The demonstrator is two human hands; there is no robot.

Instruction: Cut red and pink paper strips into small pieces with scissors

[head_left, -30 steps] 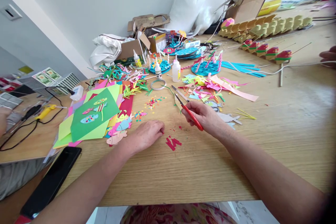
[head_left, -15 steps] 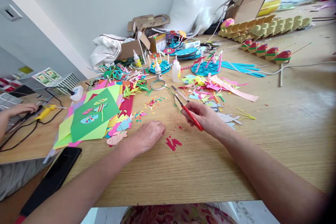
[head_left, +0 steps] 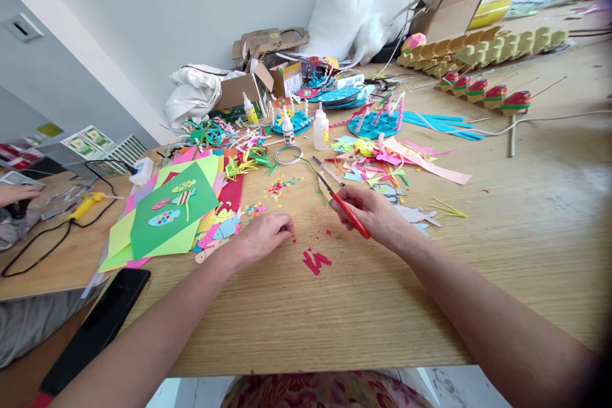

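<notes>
My right hand (head_left: pixel 370 211) is closed round the red-handled scissors (head_left: pixel 356 218), whose blades point away from me and lie slightly apart. To their left, my left hand (head_left: pixel 264 232) rests low over the table with its fingers drawn together. Small red paper bits (head_left: pixel 294 240) lie by its fingertips; whether it pinches one is too small to tell. Red paper strips (head_left: pixel 316 262) lie in a loose pile between the hands, nearer to me. Beyond my left hand are coloured paper confetti (head_left: pixel 280 187) and, to its left, cut-out paper fish (head_left: pixel 225 227).
Coloured paper sheets (head_left: pixel 143 229) with a green sheet (head_left: pixel 203 194) on top lie at left, near a black phone (head_left: pixel 102 325). Glue bottles (head_left: pixel 321 127), a tape ring (head_left: pixel 282 161) and paper scraps (head_left: pixel 421 162) stand beyond my hands. A co-worker's hand (head_left: pixel 19 193) shows at far left.
My left hand has shifted a little left and away from the red strips. The right hand and scissors stay put. The co-worker's hand at far left has drawn back leftward.
</notes>
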